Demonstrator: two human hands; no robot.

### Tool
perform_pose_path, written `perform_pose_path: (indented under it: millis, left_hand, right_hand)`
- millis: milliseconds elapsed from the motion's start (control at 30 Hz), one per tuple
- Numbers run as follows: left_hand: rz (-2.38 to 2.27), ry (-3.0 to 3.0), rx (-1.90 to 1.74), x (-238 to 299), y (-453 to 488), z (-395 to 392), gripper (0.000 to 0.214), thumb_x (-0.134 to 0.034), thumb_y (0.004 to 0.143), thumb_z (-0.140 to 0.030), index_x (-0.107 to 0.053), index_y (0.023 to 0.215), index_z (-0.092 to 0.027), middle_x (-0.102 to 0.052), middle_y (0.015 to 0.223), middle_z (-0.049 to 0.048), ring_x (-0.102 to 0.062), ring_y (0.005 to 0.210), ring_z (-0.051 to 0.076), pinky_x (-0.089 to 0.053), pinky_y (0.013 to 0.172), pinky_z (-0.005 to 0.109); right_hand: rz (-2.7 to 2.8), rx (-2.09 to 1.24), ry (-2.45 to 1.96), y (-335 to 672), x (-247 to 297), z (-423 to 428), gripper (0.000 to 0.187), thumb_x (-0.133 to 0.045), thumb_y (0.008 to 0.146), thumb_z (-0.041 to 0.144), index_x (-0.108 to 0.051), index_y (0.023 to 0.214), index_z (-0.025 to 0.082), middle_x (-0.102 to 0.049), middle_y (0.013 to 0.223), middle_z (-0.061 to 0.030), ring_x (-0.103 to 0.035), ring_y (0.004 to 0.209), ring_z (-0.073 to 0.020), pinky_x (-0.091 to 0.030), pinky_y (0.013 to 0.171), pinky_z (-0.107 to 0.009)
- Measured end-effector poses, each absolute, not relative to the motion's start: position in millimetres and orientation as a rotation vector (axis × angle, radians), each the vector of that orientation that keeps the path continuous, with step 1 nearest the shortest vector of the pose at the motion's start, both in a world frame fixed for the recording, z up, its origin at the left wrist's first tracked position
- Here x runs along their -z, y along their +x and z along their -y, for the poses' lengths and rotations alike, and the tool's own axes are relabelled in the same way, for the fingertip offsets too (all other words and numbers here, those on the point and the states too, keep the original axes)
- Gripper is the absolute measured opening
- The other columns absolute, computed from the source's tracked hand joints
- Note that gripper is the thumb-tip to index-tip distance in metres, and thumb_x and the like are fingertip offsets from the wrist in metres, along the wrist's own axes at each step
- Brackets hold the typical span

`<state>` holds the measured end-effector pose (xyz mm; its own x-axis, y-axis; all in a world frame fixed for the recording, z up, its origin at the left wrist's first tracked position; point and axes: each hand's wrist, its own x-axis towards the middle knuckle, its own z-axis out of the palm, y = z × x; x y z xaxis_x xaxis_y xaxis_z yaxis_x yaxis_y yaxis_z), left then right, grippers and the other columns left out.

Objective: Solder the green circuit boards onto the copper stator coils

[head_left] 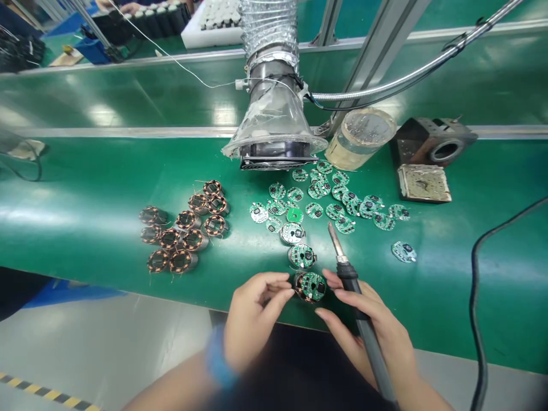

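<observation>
The working piece, a stator capped with a round circuit board, sits close to the near edge of the tabletop, between both hands. Left hand: thumb and forefinger are drawn together at the piece's left side; I cannot tell whether they pinch a wire. Right hand: grasps a soldering iron, its tip directed toward the far edge, clear of the piece; thumb and forefinger spread beside the piece's right side, contact uncertain.

Two further capped stators continue the row toward the far edge. Loose circuit boards lie beyond them, spreading toward the right. Copper-wound stators are clustered left of the row. Near the far edge: an extraction hood overhead, a cylindrical container, and an iron stand farther right.
</observation>
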<state>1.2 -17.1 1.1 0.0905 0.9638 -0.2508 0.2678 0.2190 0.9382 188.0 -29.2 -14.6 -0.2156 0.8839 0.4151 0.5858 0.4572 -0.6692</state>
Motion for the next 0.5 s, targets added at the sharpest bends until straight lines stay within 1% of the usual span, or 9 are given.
perform_pose_path:
  millis: [67, 133, 200, 267, 400, 500]
  left_hand:
    - [-1.341, 0.997, -0.793, -1.0, 2.8, 13.4, 0.009, -0.059, 0.079, -0.018, -0.063, 0.086, -0.014, -0.067, 0.073, 0.0041, -0.065, 0.069, 0.015, -0.053, 0.067, 0.025]
    - [-1.276, 0.931, -0.753, -2.0, 4.5, 9.0, 0.005, -0.060, 0.078, -0.018, -0.062, 0.078, -0.014, -0.065, 0.068, 0.0024, -0.063, 0.064, 0.013, -0.052, 0.064, 0.023]
    - [-1.259, 0.960, -0.733, -3.2, 5.6, 5.3, 0.007, -0.059, 0.078, -0.018, -0.061, 0.074, -0.014, -0.063, 0.067, 0.0017, -0.061, 0.063, 0.012, -0.050, 0.063, 0.022]
    - [-1.273, 1.005, -0.718, -3.8, 5.9, 3.2, 0.009, -0.058, 0.079, -0.019, -0.061, 0.072, -0.014, -0.062, 0.067, 0.0015, -0.059, 0.062, 0.011, -0.048, 0.062, 0.022]
    - [-1.287, 1.056, -0.702, -3.1, 4.6, 2.7, 0.009, -0.057, 0.080, -0.018, -0.061, 0.073, -0.014, -0.060, 0.069, 0.0017, -0.058, 0.063, 0.011, -0.047, 0.061, 0.021]
    - [-1.275, 1.077, -0.695, -2.4, 3.5, 2.8, 0.009, -0.057, 0.080, -0.017, -0.061, 0.073, -0.014, -0.060, 0.070, 0.0015, -0.058, 0.063, 0.011, -0.047, 0.061, 0.020]
  right_hand:
    - [1.926, -0.492, -1.216, 195.2, 7.7, 31.9, 0.038, -0.059, 0.075, 0.010, -0.047, 0.110, 0.021, -0.065, 0.107, -0.0097, -0.061, 0.101, -0.0197, -0.052, 0.081, -0.033]
    - [1.911, -0.515, -1.203, 202.9, 0.0, 36.0, 0.036, -0.053, 0.077, 0.009, -0.048, 0.111, 0.020, -0.070, 0.094, -0.0077, -0.063, 0.096, -0.0187, -0.052, 0.079, -0.032]
    - [1.892, -0.556, -1.178, 209.8, -5.9, 41.6, 0.034, -0.051, 0.078, 0.010, -0.048, 0.110, 0.019, -0.071, 0.080, -0.0048, -0.064, 0.087, -0.0181, -0.052, 0.078, -0.031]
    - [1.881, -0.600, -1.138, 214.8, -9.3, 47.7, 0.032, -0.051, 0.077, 0.010, -0.049, 0.107, 0.019, -0.070, 0.071, -0.0026, -0.064, 0.080, -0.0176, -0.051, 0.078, -0.032]
    - [1.888, -0.616, -1.098, 215.5, -14.1, 52.8, 0.028, -0.052, 0.075, 0.009, -0.052, 0.101, 0.019, -0.066, 0.061, 0.0000, -0.064, 0.067, -0.0159, -0.052, 0.075, -0.033]
    - [1.934, -0.628, -1.083, 209.9, -20.7, 48.0, 0.027, -0.051, 0.074, 0.006, -0.052, 0.098, 0.020, -0.063, 0.058, 0.0010, -0.060, 0.057, -0.0138, -0.053, 0.065, -0.031]
